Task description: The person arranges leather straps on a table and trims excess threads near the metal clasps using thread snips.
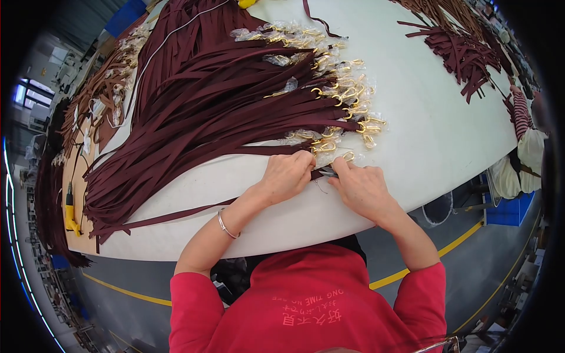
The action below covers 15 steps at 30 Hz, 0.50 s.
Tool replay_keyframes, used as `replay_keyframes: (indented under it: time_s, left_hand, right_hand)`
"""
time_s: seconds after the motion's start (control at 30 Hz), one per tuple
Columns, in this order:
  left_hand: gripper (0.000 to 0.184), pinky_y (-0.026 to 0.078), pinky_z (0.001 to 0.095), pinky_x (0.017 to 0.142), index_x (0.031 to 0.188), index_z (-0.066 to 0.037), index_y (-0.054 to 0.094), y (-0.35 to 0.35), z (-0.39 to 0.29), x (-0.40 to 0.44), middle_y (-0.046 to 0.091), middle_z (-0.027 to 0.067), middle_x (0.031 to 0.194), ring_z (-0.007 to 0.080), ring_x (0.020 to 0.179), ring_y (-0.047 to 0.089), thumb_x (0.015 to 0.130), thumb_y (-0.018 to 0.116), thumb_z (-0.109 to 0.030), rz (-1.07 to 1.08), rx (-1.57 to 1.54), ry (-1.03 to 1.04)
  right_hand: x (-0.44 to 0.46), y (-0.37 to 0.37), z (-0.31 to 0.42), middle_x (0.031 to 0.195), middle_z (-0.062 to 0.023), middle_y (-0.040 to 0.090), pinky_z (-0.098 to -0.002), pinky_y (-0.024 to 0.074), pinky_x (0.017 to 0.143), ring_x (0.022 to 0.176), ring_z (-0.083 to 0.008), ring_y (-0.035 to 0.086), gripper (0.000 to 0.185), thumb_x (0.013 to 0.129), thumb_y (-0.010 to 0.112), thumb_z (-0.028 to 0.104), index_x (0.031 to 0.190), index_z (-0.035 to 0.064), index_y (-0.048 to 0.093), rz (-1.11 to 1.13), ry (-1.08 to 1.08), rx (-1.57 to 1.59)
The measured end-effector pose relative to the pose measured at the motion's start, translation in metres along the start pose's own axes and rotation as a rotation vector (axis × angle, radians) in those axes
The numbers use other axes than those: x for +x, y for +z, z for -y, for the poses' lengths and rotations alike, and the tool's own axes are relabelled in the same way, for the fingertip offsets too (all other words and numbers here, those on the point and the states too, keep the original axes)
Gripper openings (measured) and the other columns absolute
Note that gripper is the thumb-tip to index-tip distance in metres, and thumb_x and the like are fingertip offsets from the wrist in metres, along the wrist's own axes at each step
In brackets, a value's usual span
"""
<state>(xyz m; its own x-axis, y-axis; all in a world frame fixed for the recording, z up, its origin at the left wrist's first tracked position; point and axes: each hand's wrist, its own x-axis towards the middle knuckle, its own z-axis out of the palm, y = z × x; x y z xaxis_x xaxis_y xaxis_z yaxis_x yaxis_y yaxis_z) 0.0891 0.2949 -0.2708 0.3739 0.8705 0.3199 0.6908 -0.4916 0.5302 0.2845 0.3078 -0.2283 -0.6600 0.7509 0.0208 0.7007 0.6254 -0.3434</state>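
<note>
Near the front edge of the pale table, my left hand (288, 175) is closed in a pinch on a dark maroon strap (182, 215) that trails off to the left. Close beside it, my right hand (360, 187) is closed around a small metal tool (328, 172), its tip by the strap and a loose thread. A gold clasp (348, 156) in clear plastic lies just above my right fingers. Beyond both hands spreads a large pile of maroon straps (218, 106) with gold hooks (347, 94) at their right ends.
More maroon strips (462, 56) lie at the back right of the table (424, 147). At far left are brown straps (97, 91) and a yellow-handled tool (72, 213). Another person's striped sleeve (520, 115) shows at the right edge, above a blue bin (511, 210).
</note>
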Motion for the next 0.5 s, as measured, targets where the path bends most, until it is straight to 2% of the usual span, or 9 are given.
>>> replay_keyframes:
  time_s: [0.5]
  left_hand:
    - [0.013, 0.044, 0.0388, 0.055, 0.090, -0.005, 0.052, -0.009, -0.013, 0.004, 0.060, 0.0103, 0.078, 0.0294, 0.066, 0.059, 0.077, 0.054, -0.005, 0.140, 0.059, -0.017]
  right_hand:
    - [-0.002, -0.001, -0.002, 0.067, -0.0133, 0.060, -0.0398, 0.0449, 0.047, 0.055, -0.0307, 0.061, 0.023, 0.083, 0.057, 0.021, 0.085, 0.0036, 0.042, 0.012, -0.013, -0.018]
